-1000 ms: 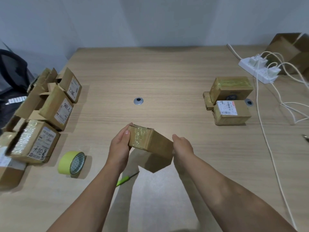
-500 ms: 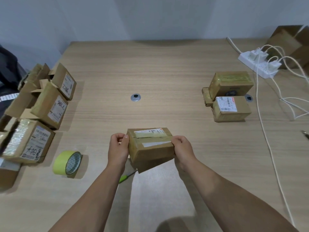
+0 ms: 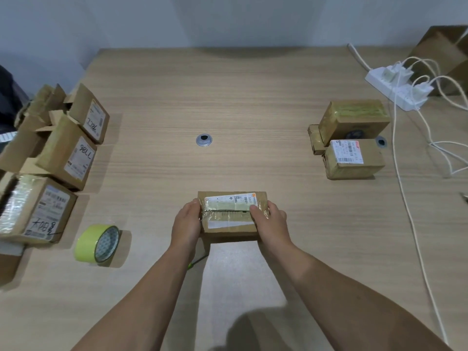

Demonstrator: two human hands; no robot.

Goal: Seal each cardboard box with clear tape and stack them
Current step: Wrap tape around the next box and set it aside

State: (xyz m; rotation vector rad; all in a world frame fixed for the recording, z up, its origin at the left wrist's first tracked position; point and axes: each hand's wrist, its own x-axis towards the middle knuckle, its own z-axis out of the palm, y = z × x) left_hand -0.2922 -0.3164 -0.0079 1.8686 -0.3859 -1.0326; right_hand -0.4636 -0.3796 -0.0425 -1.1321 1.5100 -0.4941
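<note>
A small cardboard box (image 3: 229, 225) with a white label and shiny tape across its top lies flat on the wooden table (image 3: 228, 102) in front of me. My left hand (image 3: 186, 221) grips its left end. My right hand (image 3: 269, 220) grips its right end, thumb lying on the taped top. A roll of yellow-green tape (image 3: 97, 243) stands on edge to the left. Three taped boxes (image 3: 350, 138) sit stacked and clustered at the right. Several open boxes (image 3: 68, 150) crowd the table's left edge.
A green-handled tool (image 3: 197, 262) pokes out from under my left wrist. A white power strip (image 3: 395, 87) with plugs and trailing white cables (image 3: 410, 214) lies at the right. Two metal grommets (image 3: 203, 140) sit in the tabletop. A large brown box (image 3: 445, 54) stands far right.
The box was held tilted in the air a second ago; both hands have turned it label-up and lowered it flat onto the table.
</note>
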